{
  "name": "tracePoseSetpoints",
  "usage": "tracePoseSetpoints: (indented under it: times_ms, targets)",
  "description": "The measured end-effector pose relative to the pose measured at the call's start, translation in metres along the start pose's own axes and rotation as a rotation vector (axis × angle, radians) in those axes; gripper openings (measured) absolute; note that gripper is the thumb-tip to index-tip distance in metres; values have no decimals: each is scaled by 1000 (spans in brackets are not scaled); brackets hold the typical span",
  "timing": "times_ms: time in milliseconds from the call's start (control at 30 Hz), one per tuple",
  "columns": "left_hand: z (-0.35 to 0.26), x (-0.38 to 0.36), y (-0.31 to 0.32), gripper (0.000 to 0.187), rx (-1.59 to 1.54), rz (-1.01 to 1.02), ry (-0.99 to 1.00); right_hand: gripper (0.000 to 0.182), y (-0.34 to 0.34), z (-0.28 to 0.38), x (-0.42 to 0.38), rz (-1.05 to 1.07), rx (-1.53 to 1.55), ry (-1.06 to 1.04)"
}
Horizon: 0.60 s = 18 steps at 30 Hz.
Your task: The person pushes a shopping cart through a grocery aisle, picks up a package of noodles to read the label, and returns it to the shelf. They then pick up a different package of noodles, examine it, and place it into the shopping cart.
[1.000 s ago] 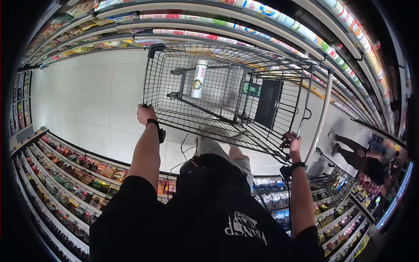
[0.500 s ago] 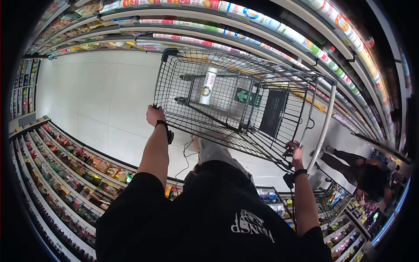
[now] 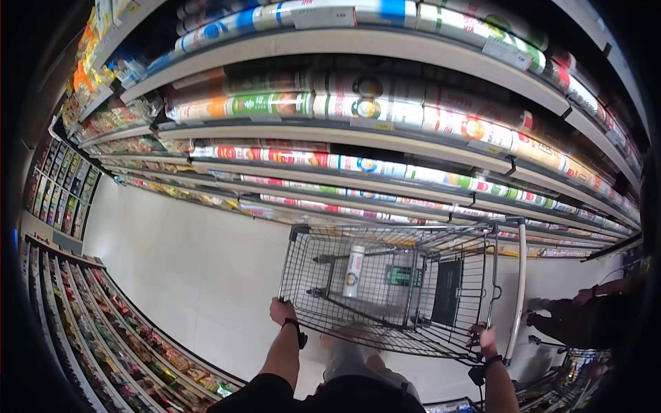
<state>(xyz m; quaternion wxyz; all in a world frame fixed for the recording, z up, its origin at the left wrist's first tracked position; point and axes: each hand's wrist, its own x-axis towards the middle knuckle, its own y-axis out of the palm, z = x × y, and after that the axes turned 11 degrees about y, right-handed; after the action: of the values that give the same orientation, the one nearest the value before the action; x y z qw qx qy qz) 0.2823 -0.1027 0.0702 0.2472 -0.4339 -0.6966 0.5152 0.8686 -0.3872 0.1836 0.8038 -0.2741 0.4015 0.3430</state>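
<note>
My left hand (image 3: 281, 312) is wrapped round the near corner of the wire shopping cart (image 3: 372, 337), at its left end. At the right end, near the white handle bar (image 3: 521, 289), my right hand (image 3: 483, 337) grips the cart's wire frame. Inside the basket a white cylindrical package (image 3: 354, 271) with red lettering lies by itself. A dark panel (image 3: 448, 292) is fixed toward the handle end of the cart. A dark band is on each of my wrists.
Shelves (image 3: 289, 45) of cylindrical packages run along the cart's far side. More stocked shelves (image 3: 131, 330) stand at the lower left, with a rack (image 3: 62, 182) beyond. Another person (image 3: 585, 320) in dark clothing is at the right, beside another cart (image 3: 585, 361).
The view has tilted up, showing more of the far shelves. The cart and both my hands now appear lower and slightly further right. My hands still hold the cart.
</note>
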Motion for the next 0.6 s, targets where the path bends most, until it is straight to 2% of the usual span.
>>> tracePoseSetpoints:
  times_ms: [167,333,367,433,500,600]
  targets:
    - [6,8,6,16,9,-25,20,44,7,-3,-4,-104,15,-1]
    - [-4,29,-12,13,-17,28,-26,26,38,-5,-20,-196,52,-96]
    - [8,40,1,13,-6,27,-7,22,45,-4,-24,-203,32,-116]
    - [21,54,8,14,-13,7,51,10,57,-5,-33,-220,-46,-60]
    - [14,70,-4,14,-19,31,43,10,46,-40,8,-296,-142,-210]
    - [19,95,-5,14,-25,44,88,11,65,-44,-5,-285,-105,-131]
